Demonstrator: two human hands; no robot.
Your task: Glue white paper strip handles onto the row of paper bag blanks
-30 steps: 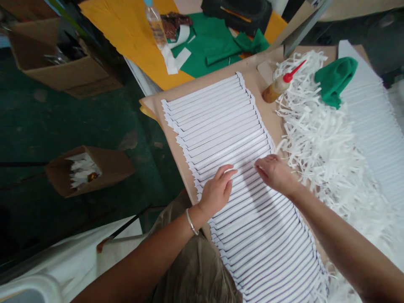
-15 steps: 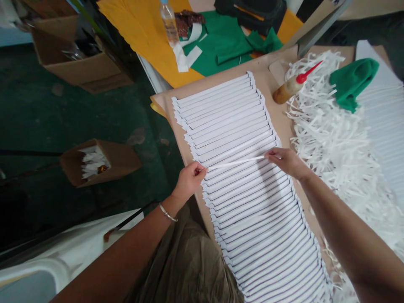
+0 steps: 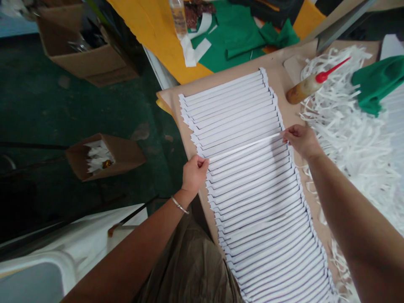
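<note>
A narrow white strip [image 3: 244, 147] is stretched between my two hands, lying across the overlapping row of white pieces with dark edge lines [image 3: 259, 198]. My left hand [image 3: 195, 171] pinches the strip's left end at the row's left edge. At the right edge of the row, my right hand [image 3: 301, 141] pinches the other end, with its fingers close to the pieces. A bottle with a red pointed nozzle [image 3: 304, 88], part full of amber liquid, lies tilted beyond my right hand. Beside it spreads a heap of loose white strips [image 3: 356, 139].
Brown paper [image 3: 217, 80] covers the table. A green cloth [image 3: 378, 86] rests on the strip heap. Yellow and green fabric [image 3: 233, 33] and a clear bottle [image 3: 179, 21] are at the back. Cardboard boxes [image 3: 126, 158] stand on the floor at left, near a white chair [image 3: 66, 269].
My right hand has moved up and outward to the right edge of the row. The strip now lies straight and slanted across the pieces. The camera view has shifted slightly.
</note>
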